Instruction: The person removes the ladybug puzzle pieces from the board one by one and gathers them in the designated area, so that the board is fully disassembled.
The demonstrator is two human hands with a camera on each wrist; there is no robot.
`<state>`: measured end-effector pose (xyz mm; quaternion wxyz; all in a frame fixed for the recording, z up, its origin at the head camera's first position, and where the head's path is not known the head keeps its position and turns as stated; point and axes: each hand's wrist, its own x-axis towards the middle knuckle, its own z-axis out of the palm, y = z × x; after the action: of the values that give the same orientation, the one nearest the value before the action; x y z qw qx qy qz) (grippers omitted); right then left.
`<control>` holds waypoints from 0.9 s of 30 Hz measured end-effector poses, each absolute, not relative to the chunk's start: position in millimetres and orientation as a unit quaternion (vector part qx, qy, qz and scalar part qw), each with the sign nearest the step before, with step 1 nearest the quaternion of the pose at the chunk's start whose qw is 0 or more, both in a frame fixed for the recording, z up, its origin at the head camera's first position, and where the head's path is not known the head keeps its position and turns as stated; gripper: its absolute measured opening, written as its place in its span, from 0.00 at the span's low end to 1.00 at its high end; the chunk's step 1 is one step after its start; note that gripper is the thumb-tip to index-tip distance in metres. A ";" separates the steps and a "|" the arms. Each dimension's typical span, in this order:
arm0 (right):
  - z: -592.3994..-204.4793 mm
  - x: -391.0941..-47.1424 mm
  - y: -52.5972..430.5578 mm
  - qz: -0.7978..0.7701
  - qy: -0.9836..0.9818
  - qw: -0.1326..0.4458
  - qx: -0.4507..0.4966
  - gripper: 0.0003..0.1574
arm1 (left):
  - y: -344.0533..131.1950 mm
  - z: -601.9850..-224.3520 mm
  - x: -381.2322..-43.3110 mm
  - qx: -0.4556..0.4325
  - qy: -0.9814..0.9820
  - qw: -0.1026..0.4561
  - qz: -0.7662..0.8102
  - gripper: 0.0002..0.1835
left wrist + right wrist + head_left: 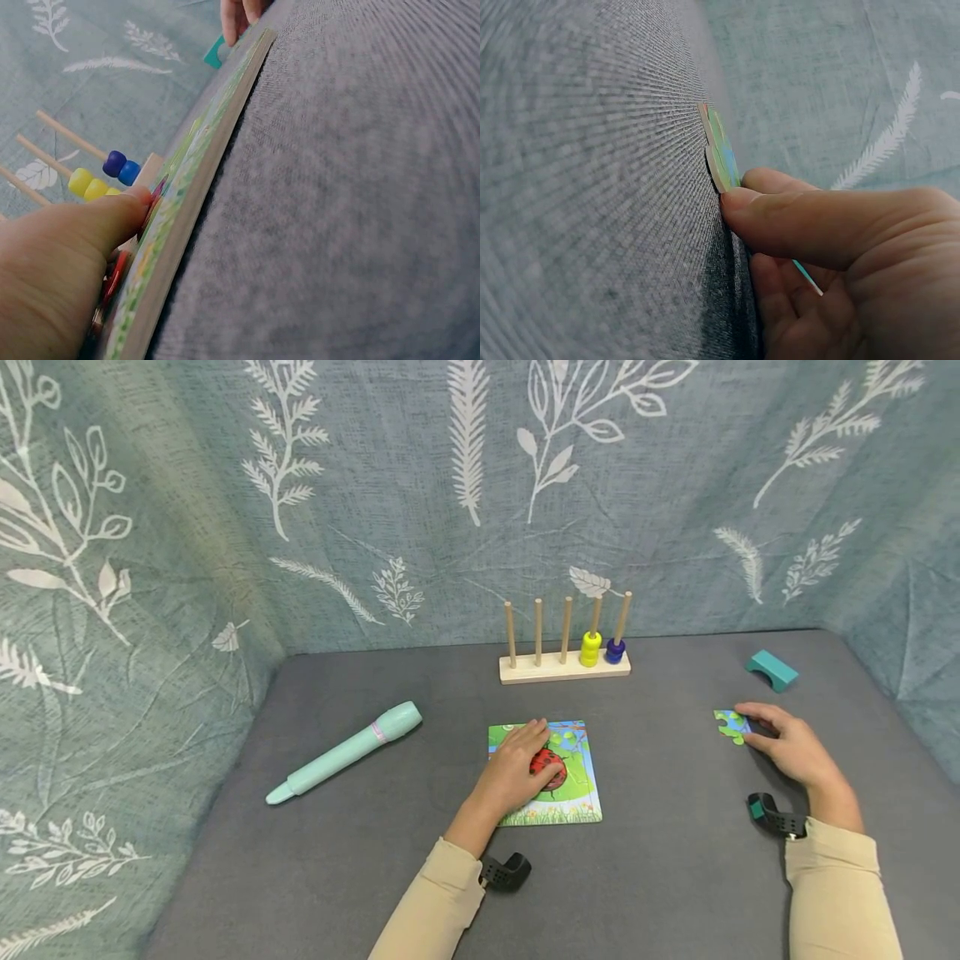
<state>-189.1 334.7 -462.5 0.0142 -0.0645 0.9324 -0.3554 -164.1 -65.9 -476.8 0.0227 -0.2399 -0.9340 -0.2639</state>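
A square ladybug jigsaw puzzle (573,806) lies flat on the grey table, its thick wooden edge showing in the left wrist view. My left hand (513,773) rests on its left part, fingers extended and thumb over the red ladybug, covering part of the picture. Well to the right, my right hand (797,750) pinches a green and blue puzzle piece (731,727) by its right edge between thumb and index finger. In the right wrist view that puzzle piece (721,154) stays low at the table surface, and its far side is hidden.
A wooden peg stand (551,671) with yellow and blue beads stands behind the puzzle. A mint-green pen-shaped object (341,756) lies at left. Beyond my right hand is a teal arch block (774,670). A patterned curtain (390,502) hangs along the table's back.
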 end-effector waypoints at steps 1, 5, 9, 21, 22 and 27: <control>-462.5 -189.0 334.9 -0.356 0.932 0.014 -0.065 0.25 | -66.1 -476.6 -164.0 -0.239 -0.934 0.022 -0.266 0.30; -462.1 -188.7 336.2 -0.359 0.931 0.014 -0.063 0.28 | -66.3 -476.9 -164.0 -0.240 -0.933 0.024 -0.268 0.30; -461.5 -187.4 337.3 -0.359 0.932 0.014 -0.052 0.31 | -66.2 -477.3 -164.3 -0.238 -0.933 0.025 -0.269 0.30; -456.9 -184.6 333.4 -0.388 0.921 0.018 -0.031 0.39 | -66.3 -476.2 -163.0 -0.238 -0.931 0.028 -0.275 0.28; -455.5 -184.6 332.2 -0.388 0.921 0.021 -0.030 0.40 | -66.3 -476.1 -162.8 -0.239 -0.931 0.029 -0.275 0.28; -445.6 -186.5 323.3 -0.401 0.914 0.032 -0.049 0.42 | -66.0 -476.7 -162.2 -0.242 -0.931 0.047 -0.270 0.27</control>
<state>-186.5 323.3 -445.6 0.0323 -0.0493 0.9144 -0.4006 -162.2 -66.0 -476.7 0.0470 -0.2424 -0.9307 -0.2697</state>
